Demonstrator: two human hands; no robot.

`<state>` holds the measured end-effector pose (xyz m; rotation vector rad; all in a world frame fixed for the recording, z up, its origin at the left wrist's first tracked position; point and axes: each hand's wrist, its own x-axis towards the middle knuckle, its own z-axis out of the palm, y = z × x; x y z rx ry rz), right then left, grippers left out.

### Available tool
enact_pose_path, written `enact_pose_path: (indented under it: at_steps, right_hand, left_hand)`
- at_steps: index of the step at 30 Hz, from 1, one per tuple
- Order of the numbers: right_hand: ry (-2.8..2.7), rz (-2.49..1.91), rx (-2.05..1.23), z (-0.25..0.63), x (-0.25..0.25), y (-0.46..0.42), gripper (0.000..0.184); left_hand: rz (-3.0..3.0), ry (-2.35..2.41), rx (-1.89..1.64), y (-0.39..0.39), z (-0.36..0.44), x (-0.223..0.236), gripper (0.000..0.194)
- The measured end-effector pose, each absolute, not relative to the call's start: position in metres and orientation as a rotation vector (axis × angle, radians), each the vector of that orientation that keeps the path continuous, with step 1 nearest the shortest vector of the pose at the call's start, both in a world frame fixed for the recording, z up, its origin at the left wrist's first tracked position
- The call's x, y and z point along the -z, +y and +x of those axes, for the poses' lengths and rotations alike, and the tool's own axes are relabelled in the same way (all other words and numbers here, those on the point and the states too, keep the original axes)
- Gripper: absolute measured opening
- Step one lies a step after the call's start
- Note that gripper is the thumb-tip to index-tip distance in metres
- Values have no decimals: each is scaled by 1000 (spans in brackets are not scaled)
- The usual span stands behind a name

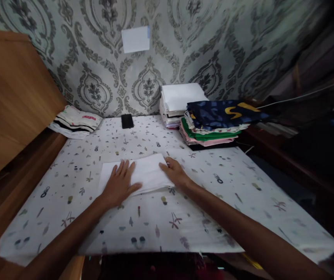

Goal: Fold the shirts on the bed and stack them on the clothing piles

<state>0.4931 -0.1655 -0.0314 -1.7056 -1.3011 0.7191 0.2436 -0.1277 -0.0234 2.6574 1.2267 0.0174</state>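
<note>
A folded white cloth (pixel 147 173) lies flat on the patterned sheet (pixel 143 221) that covers the table. Pressed on its left part is my left hand (pixel 121 184), fingers stretched out and thumb spread to the side. At the right edge of the cloth, my right hand (pixel 175 173) pinches the fabric, its thumb on top and the other fingers curled at the edge. What kind of garment or linen the cloth is, I cannot tell.
Stacks of folded clothes stand at the back right, one topped by white fabric (pixel 182 97), the other by a dark blue printed piece (pixel 225 112). A smaller pile (pixel 79 120) sits back left beside a wooden panel (pixel 15 97). A black phone-like object (pixel 127 121) lies near the wall.
</note>
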Motion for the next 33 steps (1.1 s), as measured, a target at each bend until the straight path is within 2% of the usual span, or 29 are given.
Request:
enact_pose_path:
  at_steps: [8,15,22,25,27,30,33]
  right_hand:
    - [-1038,-1539,-1060,490,36,-168,28]
    - [-879,-1563,-1194,489,26,-168,12]
    - [-820,-1544,-1161,488,15,-173,3]
    - [-768,-1530,-1172,487,13,-172,3]
    - [-751,-1510,-1210,485,13,-170,5]
    - [-761,-1414,-1281,478,10,-167,18]
    - [-817,-1254,-1323,465,-5,-165,28]
  left_hand:
    - [2699,1262,51,-130,244,26,92]
    - [2772,1306,-132,-101,219,59,65]
    - [2741,1535,-465,-69,171,104,62]
    - [2681,1601,-471,-78,167,84,67]
    - [2706,1560,-552,-92,174,62,62]
    - [2804,1288,-509,-113,195,38,55]
    - [2802,1110,-303,-126,212,31,50]
